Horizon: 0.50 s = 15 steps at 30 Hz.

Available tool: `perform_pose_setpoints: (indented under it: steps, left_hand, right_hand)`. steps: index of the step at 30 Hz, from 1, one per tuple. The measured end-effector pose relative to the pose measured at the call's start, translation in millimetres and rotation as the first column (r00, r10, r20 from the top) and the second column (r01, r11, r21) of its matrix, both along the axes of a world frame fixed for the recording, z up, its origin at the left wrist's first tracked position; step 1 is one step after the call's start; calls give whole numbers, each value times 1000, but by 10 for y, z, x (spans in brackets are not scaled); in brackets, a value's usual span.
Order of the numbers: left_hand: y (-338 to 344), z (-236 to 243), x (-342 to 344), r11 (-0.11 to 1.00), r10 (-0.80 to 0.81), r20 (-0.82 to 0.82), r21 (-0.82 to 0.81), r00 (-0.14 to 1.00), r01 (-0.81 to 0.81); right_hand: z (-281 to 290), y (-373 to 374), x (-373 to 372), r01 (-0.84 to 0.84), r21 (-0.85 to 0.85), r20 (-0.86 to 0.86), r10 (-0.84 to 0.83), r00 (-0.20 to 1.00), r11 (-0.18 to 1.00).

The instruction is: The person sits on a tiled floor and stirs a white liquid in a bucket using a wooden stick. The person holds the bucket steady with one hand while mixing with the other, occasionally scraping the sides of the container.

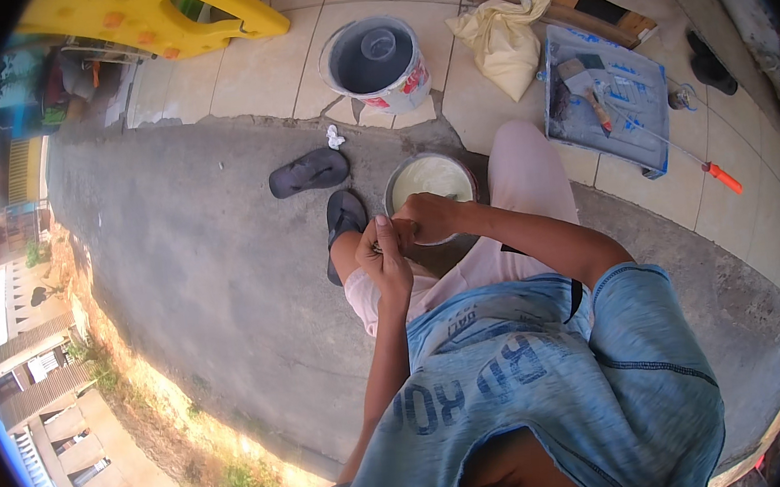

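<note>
A small open can (pixel 430 176) of cream paint stands on the grey concrete between my knees. My left hand (pixel 384 255) is at the can's near rim, its fingers curled shut on a small thin object that is too small to name. My right hand (pixel 427 217) lies against the left hand over the rim, knuckles up and fingers folded. Whether it grips anything is hidden. A thin stick tip (pixel 427 200) shows in the paint just past the right hand.
My foot wears a dark sandal (pixel 344 220), and a loose one (pixel 308 172) lies beside it. Behind are a big white bucket (pixel 410 87), a cream sack (pixel 502 40), a paint tray (pixel 622 118) with a brush, an orange-handled roller (pixel 724 177) and a yellow plastic piece (pixel 153 22).
</note>
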<state>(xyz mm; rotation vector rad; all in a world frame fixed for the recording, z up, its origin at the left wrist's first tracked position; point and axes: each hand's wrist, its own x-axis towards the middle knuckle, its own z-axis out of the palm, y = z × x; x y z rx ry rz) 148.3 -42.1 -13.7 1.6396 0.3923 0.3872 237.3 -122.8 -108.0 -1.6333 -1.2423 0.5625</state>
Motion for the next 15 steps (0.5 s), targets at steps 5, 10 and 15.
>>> perform_pose_setpoints:
  steps: [5,10,15]
  left_hand:
    - [65,-36,66,984,-23,95,178,995,6]
    - [176,-66,-122,988,10,113,154,994,-27]
    - [76,69,-161,990,44,-1,132,999,-43]
  right_hand:
    - [-124,238,139,132,55,89,-137,987,990]
    - [-73,437,-176,173,255,-126,-145,981,951]
    - [5,263,-445,173,249,-199,-125,972,953]
